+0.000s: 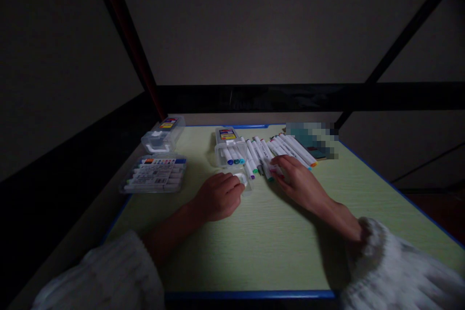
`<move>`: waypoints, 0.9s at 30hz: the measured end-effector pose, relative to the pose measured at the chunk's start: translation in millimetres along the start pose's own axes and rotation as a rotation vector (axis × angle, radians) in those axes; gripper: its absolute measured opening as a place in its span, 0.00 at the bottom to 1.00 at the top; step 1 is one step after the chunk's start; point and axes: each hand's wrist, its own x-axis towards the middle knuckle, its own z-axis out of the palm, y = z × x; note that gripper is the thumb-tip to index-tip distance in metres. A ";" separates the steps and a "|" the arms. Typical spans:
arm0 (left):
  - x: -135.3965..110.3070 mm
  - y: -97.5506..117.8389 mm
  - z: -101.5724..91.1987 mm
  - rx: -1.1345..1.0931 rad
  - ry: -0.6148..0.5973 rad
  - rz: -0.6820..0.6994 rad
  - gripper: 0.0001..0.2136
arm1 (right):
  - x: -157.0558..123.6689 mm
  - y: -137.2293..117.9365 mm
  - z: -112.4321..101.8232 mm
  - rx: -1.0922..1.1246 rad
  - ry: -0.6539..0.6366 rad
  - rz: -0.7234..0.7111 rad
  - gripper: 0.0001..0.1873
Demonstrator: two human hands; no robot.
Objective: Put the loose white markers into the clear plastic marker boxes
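A clear plastic marker case (pixel 218 155) lies in the middle of the table, its end toward me open, with several white markers inside showing blue and teal caps. My left hand (pixel 221 196) is closed at the case's lowered clear lid (pixel 248 185), its fingertips curled on it. To the right of the case, a row of loose white markers (pixel 267 160) is spread over the table. Among their near ends, my right hand (pixel 300 181) has its fingers closed around a marker with a pinkish-red end (pixel 276 169), mostly covered by the fingers.
At the left, a second clear case (pixel 176 138) stands behind a flat clear case full of markers (pixel 154 174). A teal book (pixel 308 138), partly pixelated, lies at the back right. The pale green table (pixel 250 247) has a blue edge; a wall rises behind it.
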 end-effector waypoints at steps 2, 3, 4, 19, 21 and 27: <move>0.4 0.0 -0.4 -0.003 0.002 0.003 0.08 | 0.2 1.6 -0.3 -0.028 0.006 0.009 0.13; 0.6 0.0 -0.5 -0.005 0.004 0.005 0.08 | 0.4 2.4 -0.7 -0.044 0.005 0.016 0.13; 0.7 0.0 -0.5 -0.006 0.006 0.008 0.08 | 0.7 3.3 -1.4 -0.061 0.002 0.025 0.12; -2.8 -0.2 -1.2 -0.006 0.011 0.020 0.08 | 1.6 49.5 -18.4 -0.249 0.027 0.220 0.12; -3.6 -0.5 -1.2 -0.007 0.012 0.021 0.08 | 1.2 54.9 -21.2 -0.279 0.024 0.253 0.12; -7.5 -1.8 0.0 -0.002 -0.013 0.019 0.07 | -1.4 65.8 -28.5 -0.317 0.040 0.279 0.12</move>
